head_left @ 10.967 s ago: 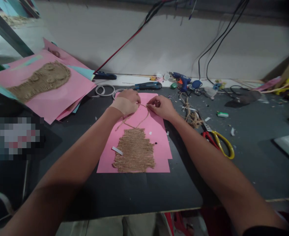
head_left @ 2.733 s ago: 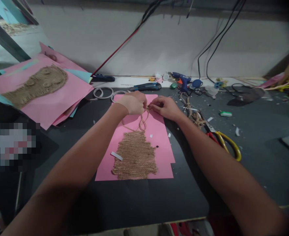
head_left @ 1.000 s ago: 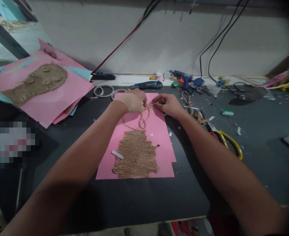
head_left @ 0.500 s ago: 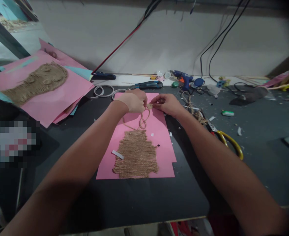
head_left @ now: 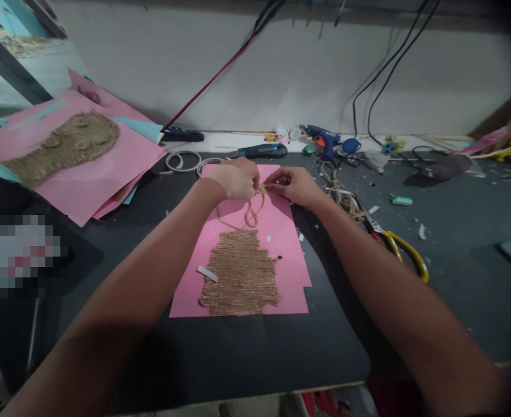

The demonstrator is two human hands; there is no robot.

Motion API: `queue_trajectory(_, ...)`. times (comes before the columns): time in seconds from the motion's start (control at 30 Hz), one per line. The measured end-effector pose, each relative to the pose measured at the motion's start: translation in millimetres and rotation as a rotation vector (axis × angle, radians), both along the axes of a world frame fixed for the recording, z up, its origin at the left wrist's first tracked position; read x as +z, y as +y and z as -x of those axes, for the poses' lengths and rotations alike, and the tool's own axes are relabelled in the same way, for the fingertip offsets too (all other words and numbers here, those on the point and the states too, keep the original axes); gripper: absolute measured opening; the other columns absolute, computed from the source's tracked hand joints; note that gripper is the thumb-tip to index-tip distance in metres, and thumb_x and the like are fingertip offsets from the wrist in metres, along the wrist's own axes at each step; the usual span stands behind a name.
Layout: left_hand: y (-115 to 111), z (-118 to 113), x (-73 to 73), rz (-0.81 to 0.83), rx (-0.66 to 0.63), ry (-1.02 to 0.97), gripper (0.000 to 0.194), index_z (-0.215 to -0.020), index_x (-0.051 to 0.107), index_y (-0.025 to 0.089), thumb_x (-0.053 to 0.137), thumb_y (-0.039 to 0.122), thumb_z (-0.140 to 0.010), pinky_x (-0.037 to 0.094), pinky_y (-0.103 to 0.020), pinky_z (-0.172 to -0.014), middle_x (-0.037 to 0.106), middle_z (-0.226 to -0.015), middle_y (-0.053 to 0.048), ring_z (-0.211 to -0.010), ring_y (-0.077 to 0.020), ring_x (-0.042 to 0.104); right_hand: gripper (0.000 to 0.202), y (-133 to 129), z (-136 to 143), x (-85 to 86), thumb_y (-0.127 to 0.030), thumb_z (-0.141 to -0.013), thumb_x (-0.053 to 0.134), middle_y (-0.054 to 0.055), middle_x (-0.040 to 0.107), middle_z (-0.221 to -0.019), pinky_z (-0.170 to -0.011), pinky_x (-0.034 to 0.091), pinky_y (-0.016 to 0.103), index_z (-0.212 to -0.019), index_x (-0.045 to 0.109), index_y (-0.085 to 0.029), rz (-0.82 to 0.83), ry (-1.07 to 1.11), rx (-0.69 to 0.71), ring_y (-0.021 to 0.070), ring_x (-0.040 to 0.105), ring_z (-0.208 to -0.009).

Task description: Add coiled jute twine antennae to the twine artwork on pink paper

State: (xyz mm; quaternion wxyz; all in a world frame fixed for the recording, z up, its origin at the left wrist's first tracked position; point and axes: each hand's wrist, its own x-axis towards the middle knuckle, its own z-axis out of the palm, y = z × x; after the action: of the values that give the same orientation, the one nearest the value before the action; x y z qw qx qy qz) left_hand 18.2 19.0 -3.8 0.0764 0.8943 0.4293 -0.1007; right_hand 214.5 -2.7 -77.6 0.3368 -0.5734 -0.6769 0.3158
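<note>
Pink paper [head_left: 293,260] lies on the dark table, with rows of brown jute twine [head_left: 240,272] laid across it in a stepped shape. Above those rows, a loose loop of twine [head_left: 252,219] runs up to a small coiled piece between my hands. My left hand [head_left: 236,178] is closed around the twine from the left, its fingertips partly hidden. From the right, my right hand [head_left: 295,185] pinches the coiled piece between thumb and fingers. A white strip [head_left: 207,274] rests across the left edge of the twine rows.
Yellow-handled scissors [head_left: 405,249] lie at the right beside scraps of twine [head_left: 346,202]. Along the back are a blue box cutter [head_left: 262,150], a blue glue gun [head_left: 325,139] and a ring of white cord [head_left: 183,161]. Pink sheets [head_left: 129,156] bearing a twine shape are stacked at left.
My hands stay in nearly the same place; the small coiled piece between the fingertips has turned slightly. The rest of the table looks the same.
</note>
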Motion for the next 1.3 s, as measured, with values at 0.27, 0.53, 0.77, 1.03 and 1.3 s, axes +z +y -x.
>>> queue_trajectory(0.27, 0.2, -0.9, -0.4, 0.003, 0.022, 0.002, 0.037, -0.116, 0.079, 0.027, 0.061, 0.029, -0.084, 0.051, -0.035, -0.095, 0.075, -0.13, -0.006, -0.113, -0.0269, 0.067, 0.042, -1.1, 3.4, 2.4, -0.056, -0.075, 0.087, 0.003, 0.061, -0.07, -0.061, 0.036, 0.033, -0.086, 0.077, -0.016, -0.036, -0.092, 0.017, 0.0146, 0.046, -0.064)
queue_trajectory(0.53, -1.6, -0.2, 2.4, -0.003, 0.039, 0.017, 0.035, -0.113, 0.08, 0.026, 0.061, 0.03, -0.083, 0.054, -0.037, -0.09, 0.076, -0.127, -0.007, -0.109, -0.0283, 0.068, 0.027, 0.1, 0.2, -1.3, -0.047, -0.083, 0.081, 0.004, 0.064, -0.076, -0.063, 0.038, 0.034, -0.09, 0.078, -0.02, -0.122, -0.192, 0.065, 0.0152, 0.048, -0.065)
queue_trajectory(0.77, -0.7, 0.8, 1.8, -0.009, 0.073, 0.003, 0.034, -0.11, 0.08, 0.027, 0.063, 0.029, -0.081, 0.054, -0.037, -0.087, 0.076, -0.125, -0.007, -0.105, -0.0283, 0.069, 0.017, -0.5, 0.8, 1.0, -0.028, -0.087, 0.069, 0.003, 0.063, -0.073, -0.065, 0.037, 0.034, -0.095, 0.08, -0.018, -0.1, -0.218, 0.071, 0.0152, 0.048, -0.064)
queue_trajectory(1.03, 3.4, 7.1, 5.2, 0.05, 0.025, 0.023, 0.049, -0.13, 0.075, 0.033, 0.065, 0.038, -0.082, 0.053, -0.04, -0.095, 0.07, -0.14, -0.008, -0.115, -0.0308, 0.066, 0.019, 0.8, 1.0, -1.6, -0.029, -0.083, 0.071, 0.001, 0.061, -0.072, -0.063, 0.036, 0.032, -0.097, 0.077, -0.017, -0.09, -0.176, 0.053, 0.0147, 0.046, -0.064)
queue_trajectory(1.3, 4.0, 6.6, 8.5, 0.071, 0.02, 0.08, 0.054, -0.132, 0.074, 0.034, 0.069, 0.04, -0.079, 0.053, -0.041, -0.098, 0.071, -0.139, -0.007, -0.118, -0.0315, 0.066, 0.016, 0.3, 2.1, -1.5, -0.024, -0.084, 0.072, 0.002, 0.06, -0.073, -0.064, 0.035, 0.033, -0.096, 0.077, -0.015, -0.076, -0.152, 0.045, 0.015, 0.046, -0.065)
